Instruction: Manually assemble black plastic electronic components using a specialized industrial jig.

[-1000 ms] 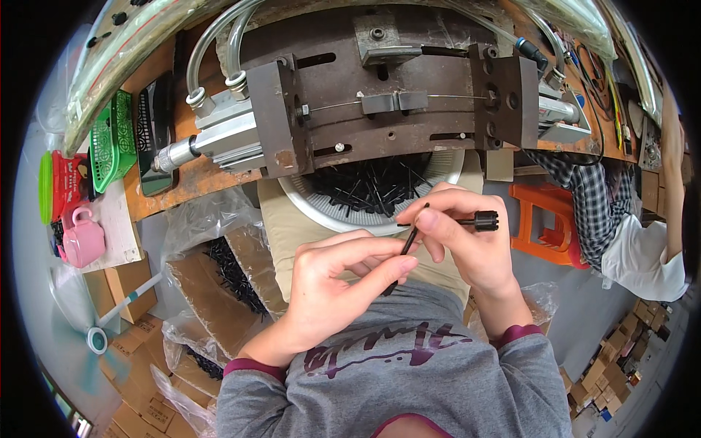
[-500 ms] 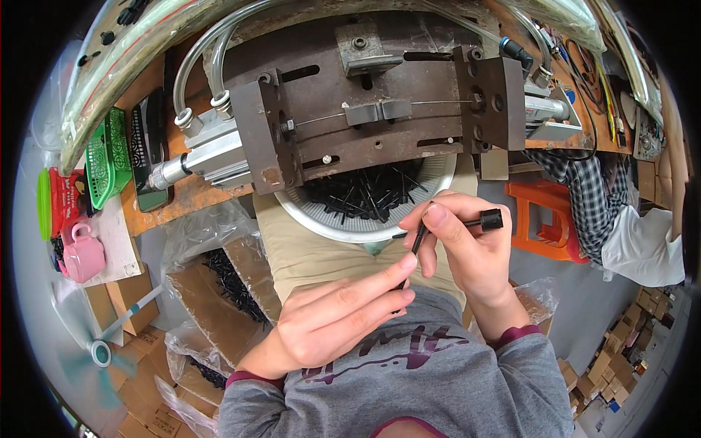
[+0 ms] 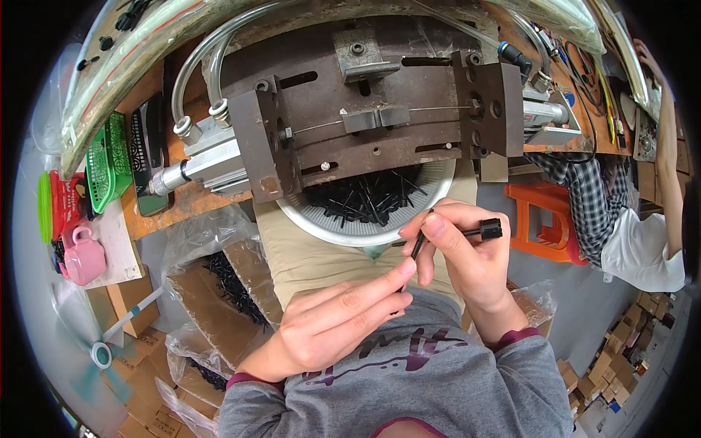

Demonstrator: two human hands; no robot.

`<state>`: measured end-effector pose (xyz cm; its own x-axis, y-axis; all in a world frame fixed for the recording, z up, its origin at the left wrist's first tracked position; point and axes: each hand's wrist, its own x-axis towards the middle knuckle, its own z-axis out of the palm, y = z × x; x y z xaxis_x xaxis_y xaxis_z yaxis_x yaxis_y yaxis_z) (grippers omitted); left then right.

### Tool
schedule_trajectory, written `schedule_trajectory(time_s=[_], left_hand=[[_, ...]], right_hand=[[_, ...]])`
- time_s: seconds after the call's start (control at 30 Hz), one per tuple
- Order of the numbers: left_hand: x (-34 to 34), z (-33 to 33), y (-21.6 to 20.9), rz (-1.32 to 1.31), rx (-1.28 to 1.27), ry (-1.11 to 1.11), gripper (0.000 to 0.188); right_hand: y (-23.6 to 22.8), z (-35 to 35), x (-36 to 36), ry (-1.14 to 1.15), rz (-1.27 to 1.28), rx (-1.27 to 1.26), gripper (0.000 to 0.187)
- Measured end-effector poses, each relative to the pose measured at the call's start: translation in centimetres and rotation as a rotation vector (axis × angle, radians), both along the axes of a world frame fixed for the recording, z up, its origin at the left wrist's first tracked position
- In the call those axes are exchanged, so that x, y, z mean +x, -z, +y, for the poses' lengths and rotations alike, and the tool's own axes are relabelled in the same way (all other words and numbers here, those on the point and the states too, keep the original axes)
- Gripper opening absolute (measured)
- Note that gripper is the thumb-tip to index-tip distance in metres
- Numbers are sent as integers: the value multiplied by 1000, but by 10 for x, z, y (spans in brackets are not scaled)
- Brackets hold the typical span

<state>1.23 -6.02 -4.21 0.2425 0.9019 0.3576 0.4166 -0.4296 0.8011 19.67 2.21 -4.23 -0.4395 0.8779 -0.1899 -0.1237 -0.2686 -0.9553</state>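
Observation:
My left hand (image 3: 328, 321) has its fingers pressed together around the lower part of a thin black rod (image 3: 418, 246), and a dark end shows below them. The thumb and finger of my right hand (image 3: 478, 263) pinch that rod's upper end. Also in my right hand is a black stick with a thick ribbed knob (image 3: 491, 228), which juts out past the fingers to the right. Just beyond my hands a white basket (image 3: 321, 232) full of thin black rods (image 3: 365, 197) sits at my lap, partly under a brown metal fixture (image 3: 372, 150).
Pneumatic cylinders (image 3: 219, 164) flank the fixture, with clear hoses (image 3: 217, 66). A carton (image 3: 204, 292) of black parts stands on the left, near a green basket (image 3: 109, 160), a pink cup (image 3: 84, 255) and a fan (image 3: 101, 355). Right: an orange stool (image 3: 540, 219) and a co-worker (image 3: 642, 248).
Both hands keep nearly the same pose and hold on the black pieces, with only a slight shift. At the right, the co-worker's arm has moved.

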Motion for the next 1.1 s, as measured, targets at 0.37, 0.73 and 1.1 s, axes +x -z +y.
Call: schedule_trajectory(time_s=[0.37,0.73,1.1], left_hand=[[8,57,9,422,311,-350,23],[15,69,-1,607,241,-417,27],[-30,151,-80,375,579,-475,8]], right_hand=[[-11,7,11,73,203,321,83],[-30,36,18,-6,-154,924,47],[-19,42,2,-27,-649,1217,27]])
